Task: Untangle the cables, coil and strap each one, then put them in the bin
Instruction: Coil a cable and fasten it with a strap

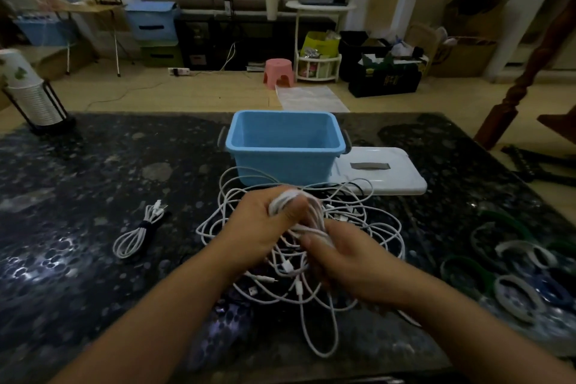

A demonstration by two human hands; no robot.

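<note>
Both hands work a bunch of white cable above the tangle at frame centre.

The left hand [265, 227] has its fingers curled round a gathered coil of smooth white cable [288, 201]; the right hand [352, 265] pinches its lower strands. Loose round loops of the tangle [314, 299] sprawl on the dark speckled glossy bench [93, 171]. A strapped coil [137, 232] lies at left; the rectangular blue plastic bin [285, 146] stands open behind, its flat white lid [380, 170] beside it.
</note>
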